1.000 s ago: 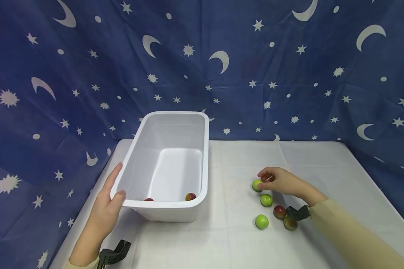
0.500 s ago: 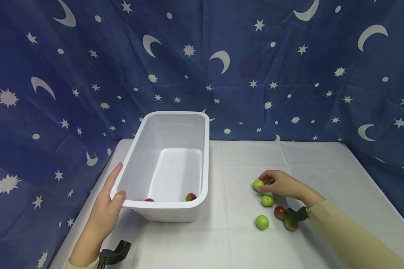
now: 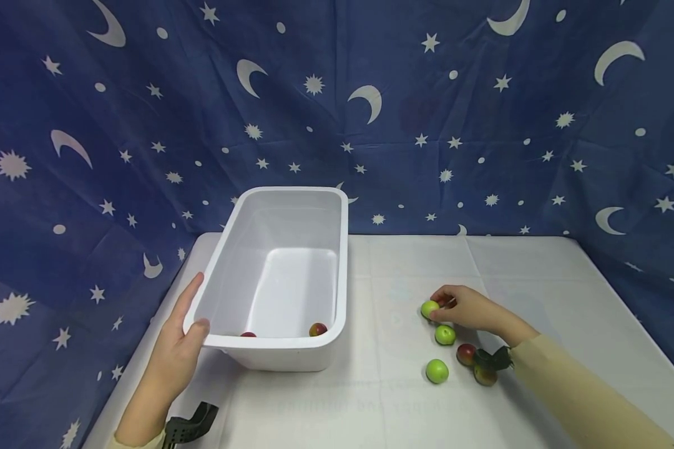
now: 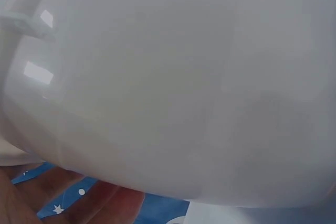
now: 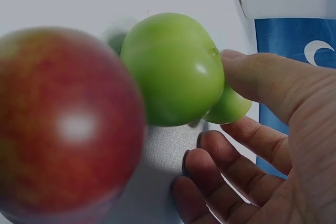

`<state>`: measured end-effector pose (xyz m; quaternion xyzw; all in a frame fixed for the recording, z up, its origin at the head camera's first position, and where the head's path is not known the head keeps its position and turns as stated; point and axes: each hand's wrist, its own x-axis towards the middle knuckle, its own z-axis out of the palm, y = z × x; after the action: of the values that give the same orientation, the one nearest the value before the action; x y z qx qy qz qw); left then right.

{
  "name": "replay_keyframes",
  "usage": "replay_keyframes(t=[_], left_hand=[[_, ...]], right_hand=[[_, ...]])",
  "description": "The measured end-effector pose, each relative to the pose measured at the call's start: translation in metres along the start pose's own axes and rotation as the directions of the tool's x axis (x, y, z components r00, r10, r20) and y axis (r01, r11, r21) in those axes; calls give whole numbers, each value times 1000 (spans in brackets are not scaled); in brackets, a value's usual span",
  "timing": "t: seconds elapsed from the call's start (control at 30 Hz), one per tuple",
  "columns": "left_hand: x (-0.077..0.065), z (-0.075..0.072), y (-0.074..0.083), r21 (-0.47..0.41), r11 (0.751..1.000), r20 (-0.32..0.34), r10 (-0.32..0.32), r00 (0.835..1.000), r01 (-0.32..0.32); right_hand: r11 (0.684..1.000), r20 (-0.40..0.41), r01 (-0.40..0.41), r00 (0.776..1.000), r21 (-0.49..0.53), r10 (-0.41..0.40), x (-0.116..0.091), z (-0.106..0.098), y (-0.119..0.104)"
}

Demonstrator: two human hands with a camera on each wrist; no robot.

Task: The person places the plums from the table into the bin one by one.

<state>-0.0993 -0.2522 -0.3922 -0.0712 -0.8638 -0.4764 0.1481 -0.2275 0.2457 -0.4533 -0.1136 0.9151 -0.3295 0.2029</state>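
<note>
In the head view, my left hand (image 3: 174, 349) grips the near left corner of a white plastic tub (image 3: 286, 342), thumb over the rim and fingers along the outer side. The tub's wall (image 4: 157, 87) fills most of the left wrist view. My right hand (image 3: 477, 312) pinches a small green plum (image 3: 429, 308) between thumb and fingers, low over the table. Just in front of it lies a second green plum (image 3: 445, 335), which partly hides the held one in the right wrist view. A third green plum (image 3: 437, 371) sits nearer the front edge.
Under my right wrist lie a red plum (image 3: 466, 355) and a greenish-red plum (image 3: 485, 375). Two reddish plums, one (image 3: 317, 329) at right, show inside the tub's near end. A white cloth covers the table (image 3: 314, 411); a blue star-patterned curtain (image 3: 404, 125) stands behind.
My right hand has lowered slightly and its fingers have closed around the farthest green plum. The left hand and tub stay where they were.
</note>
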Motion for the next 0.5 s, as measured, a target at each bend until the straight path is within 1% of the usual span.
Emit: replay_keyframes(t=[0.2, 0.33, 0.5], left_hand=[[0, 0, -1, -1, 1000, -2, 5, 1000, -5], [0, 0, 0, 8, 1000, 3, -6, 1000, 5], [-1, 0, 1, 12, 1000, 1, -8, 1000, 8]], right_hand=[[999, -5, -34, 999, -17, 33, 2, 3, 1], [999, -14, -46, 999, -21, 45, 3, 4, 2], [999, -34, -22, 999, -33, 21, 2, 3, 1]])
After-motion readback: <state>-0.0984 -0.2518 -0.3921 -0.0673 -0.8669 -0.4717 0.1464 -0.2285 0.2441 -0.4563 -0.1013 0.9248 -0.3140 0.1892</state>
